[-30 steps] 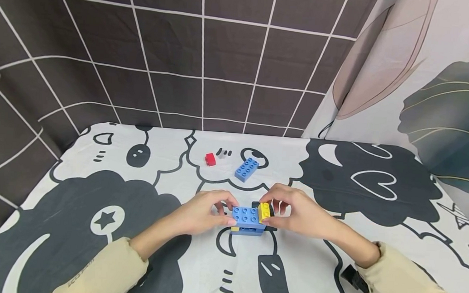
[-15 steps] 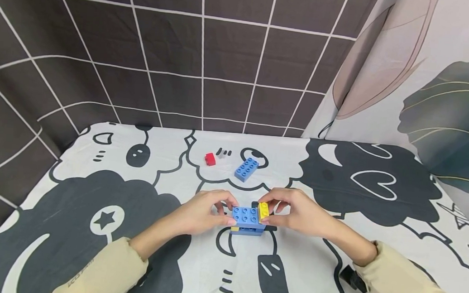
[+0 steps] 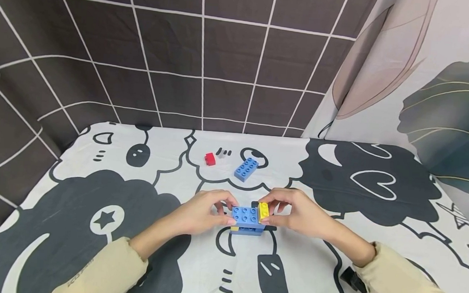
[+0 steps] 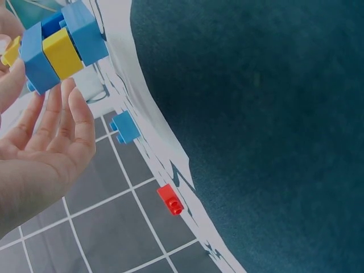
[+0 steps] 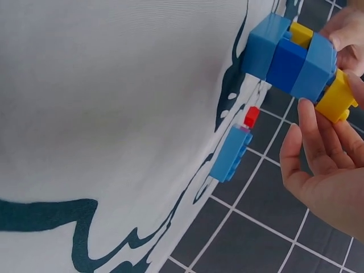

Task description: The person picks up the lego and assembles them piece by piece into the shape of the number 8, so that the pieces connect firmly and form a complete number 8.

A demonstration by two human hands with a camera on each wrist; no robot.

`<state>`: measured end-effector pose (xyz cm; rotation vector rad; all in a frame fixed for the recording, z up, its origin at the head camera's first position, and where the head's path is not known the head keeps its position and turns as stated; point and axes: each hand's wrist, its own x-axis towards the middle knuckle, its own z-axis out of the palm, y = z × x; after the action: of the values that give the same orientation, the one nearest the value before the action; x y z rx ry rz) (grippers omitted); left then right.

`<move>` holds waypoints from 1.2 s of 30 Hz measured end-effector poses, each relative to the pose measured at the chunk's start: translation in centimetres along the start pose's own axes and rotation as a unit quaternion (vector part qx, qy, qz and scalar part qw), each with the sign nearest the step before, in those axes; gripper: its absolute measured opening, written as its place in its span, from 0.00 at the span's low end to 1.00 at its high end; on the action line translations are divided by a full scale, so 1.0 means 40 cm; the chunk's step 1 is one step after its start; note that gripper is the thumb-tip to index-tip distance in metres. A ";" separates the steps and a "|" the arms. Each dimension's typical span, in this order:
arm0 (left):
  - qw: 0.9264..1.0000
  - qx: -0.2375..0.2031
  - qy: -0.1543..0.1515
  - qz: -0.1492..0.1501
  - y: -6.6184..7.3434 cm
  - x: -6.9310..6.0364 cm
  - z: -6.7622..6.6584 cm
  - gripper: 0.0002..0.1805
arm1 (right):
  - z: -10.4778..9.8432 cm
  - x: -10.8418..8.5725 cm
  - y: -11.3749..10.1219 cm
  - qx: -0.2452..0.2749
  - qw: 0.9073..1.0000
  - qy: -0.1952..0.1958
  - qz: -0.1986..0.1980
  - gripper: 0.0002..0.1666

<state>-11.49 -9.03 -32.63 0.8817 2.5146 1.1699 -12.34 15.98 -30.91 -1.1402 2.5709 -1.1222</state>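
Note:
A stack of bricks stands between both hands, its top a light blue brick (image 3: 246, 215) above a yellow brick (image 4: 63, 54) and a darker blue brick (image 5: 286, 63), with another light blue brick (image 3: 247, 232) at the base. My left hand (image 3: 203, 211) grips the top blue brick's left end between thumb and fingers. At the opposite end, my right hand (image 3: 289, 209) pinches a small yellow brick (image 3: 263, 211), which sits on the top brick's right end; whether it is fully pressed down I cannot tell.
Behind the stack lie a loose blue brick (image 3: 246, 169) and, to its left, a small red brick (image 3: 210, 159). The patterned cloth (image 3: 193, 270) covers the table, and a dark gridded curtain (image 3: 233, 51) hangs at the back.
The right hand and its small yellow brick have shifted very slightly to the left since a second ago. The left hand and the stack have held still.

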 end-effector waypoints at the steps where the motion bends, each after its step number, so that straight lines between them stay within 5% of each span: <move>1: 1.000 0.000 0.000 0.001 0.000 0.000 0.000 0.16 | 0.001 -0.001 0.001 -0.004 1.000 0.004 -0.005 0.18; 9: 1.000 0.004 0.000 -0.002 -0.001 0.001 0.001 0.16 | 0.015 -0.008 0.007 -0.025 0.997 0.039 -0.058 0.17; 36: 1.000 0.007 -0.011 0.003 0.006 0.006 -0.007 0.16 | 0.019 -0.011 0.021 0.035 0.998 0.037 -0.040 0.18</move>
<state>-11.68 -8.94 -32.27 0.9001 2.5082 1.1388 -12.25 16.20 -32.10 -1.2171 2.5379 -1.2850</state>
